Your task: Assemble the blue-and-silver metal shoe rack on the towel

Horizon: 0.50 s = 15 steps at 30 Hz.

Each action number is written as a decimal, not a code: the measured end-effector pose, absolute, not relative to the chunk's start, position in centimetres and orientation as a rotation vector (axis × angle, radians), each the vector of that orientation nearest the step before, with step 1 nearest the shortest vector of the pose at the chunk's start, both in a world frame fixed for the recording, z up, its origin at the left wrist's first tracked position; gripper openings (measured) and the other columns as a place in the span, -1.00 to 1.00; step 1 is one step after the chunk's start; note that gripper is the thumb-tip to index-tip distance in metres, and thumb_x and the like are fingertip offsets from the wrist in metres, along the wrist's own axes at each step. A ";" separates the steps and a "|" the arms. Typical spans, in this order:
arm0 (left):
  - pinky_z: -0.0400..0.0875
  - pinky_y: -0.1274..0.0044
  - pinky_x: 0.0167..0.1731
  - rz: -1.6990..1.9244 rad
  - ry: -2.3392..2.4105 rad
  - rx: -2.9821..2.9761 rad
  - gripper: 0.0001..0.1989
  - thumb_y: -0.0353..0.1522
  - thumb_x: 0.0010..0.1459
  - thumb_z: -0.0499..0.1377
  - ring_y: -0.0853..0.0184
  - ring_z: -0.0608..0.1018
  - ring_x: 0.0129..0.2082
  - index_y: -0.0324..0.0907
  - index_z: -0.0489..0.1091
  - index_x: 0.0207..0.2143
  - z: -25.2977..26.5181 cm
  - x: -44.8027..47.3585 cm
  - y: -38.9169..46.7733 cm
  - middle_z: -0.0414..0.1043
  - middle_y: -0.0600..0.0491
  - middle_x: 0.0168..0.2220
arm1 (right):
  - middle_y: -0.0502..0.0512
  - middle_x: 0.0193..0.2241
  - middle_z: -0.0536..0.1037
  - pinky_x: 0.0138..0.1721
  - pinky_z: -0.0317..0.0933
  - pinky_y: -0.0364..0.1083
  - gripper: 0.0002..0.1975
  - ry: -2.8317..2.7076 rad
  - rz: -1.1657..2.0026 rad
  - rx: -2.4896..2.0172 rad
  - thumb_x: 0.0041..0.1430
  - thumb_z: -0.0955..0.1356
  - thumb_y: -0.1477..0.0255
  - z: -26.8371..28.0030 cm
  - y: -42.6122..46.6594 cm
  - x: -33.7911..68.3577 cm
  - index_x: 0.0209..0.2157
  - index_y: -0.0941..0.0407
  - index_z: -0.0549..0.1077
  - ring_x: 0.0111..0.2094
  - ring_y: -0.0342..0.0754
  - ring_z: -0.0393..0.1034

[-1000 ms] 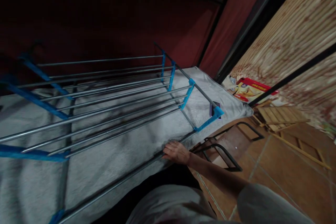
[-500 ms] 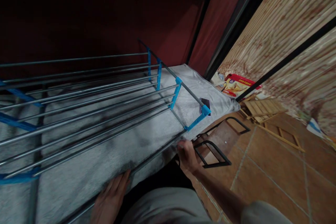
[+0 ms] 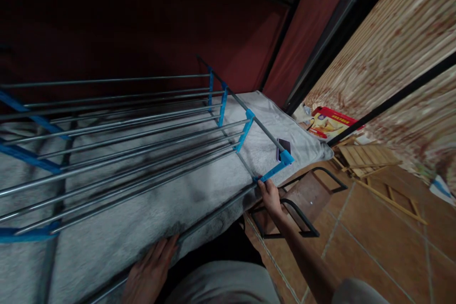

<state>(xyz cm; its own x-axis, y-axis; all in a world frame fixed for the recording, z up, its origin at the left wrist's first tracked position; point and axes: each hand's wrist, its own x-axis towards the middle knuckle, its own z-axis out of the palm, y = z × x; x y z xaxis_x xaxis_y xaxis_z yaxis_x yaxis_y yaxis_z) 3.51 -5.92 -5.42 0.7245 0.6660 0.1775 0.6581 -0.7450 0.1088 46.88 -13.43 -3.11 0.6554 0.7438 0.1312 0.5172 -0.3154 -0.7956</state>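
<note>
A clothes drying rack of grey metal tubes with blue plastic joints lies on a bed-like surface covered by a grey fleecy blanket. At its near right corner, my right hand is closed around the front tube, right beside a blue joint. My left hand lies over the same front tube, nearer to me, with its fingers stretched out side by side. Its thumb is hidden. Past the corner joint, a phone lies on the blanket, partly covered by the rack's frame.
Below the right hand stands a dark-framed chair on the tiled floor. Farther right are a red and yellow box and a folded wooden piece. A dark red wall rises behind the rack.
My right hand has moved forward along the front tube to the blue corner joint and closed there. My left hand stays in place. The view has shifted slightly.
</note>
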 end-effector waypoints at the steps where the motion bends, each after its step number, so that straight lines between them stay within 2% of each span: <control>1: 0.56 0.37 -0.08 0.344 1.102 2.897 -0.53 -0.33 0.42 -0.11 0.17 0.67 -0.08 -0.11 0.54 0.10 -5.5 3.5 -6.0 0.62 -0.04 0.02 | 0.25 -0.18 0.61 -0.02 0.30 0.03 -0.54 -0.987 0.321 -1.997 0.35 0.21 0.05 -3.2 -13.5 46.9 -0.14 0.14 0.50 -0.11 0.11 0.47; 9: 0.58 0.41 -0.12 0.308 1.105 2.909 -0.50 -0.46 0.37 -0.12 0.21 0.67 -0.11 -0.06 0.55 0.09 -5.2 4.0 -6.2 0.64 -0.01 -0.03 | 0.23 -0.29 0.64 -0.13 0.33 0.00 -0.50 -0.940 0.327 -2.038 0.31 0.22 0.00 -3.1 -13.6 46.8 -0.21 0.14 0.52 -0.20 0.12 0.52; 15: 0.60 0.43 -0.18 0.313 1.088 2.943 -0.51 -0.43 0.41 -0.13 0.20 0.67 -0.12 -0.08 0.54 0.11 -4.7 4.4 -6.5 0.64 -0.01 -0.04 | 0.27 -0.29 0.65 -0.15 0.36 0.07 -0.48 -0.935 0.327 -2.074 0.26 0.22 -0.05 -3.1 -13.6 47.0 -0.25 0.11 0.51 -0.18 0.21 0.55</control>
<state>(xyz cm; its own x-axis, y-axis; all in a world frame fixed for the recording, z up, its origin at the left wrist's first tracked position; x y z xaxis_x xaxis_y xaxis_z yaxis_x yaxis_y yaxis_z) 4.42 -6.52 -4.74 0.7422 0.6430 0.1891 0.6453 -0.7618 0.0578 47.00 -13.62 -3.06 0.6907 0.7175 0.0903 0.5052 -0.3894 -0.7701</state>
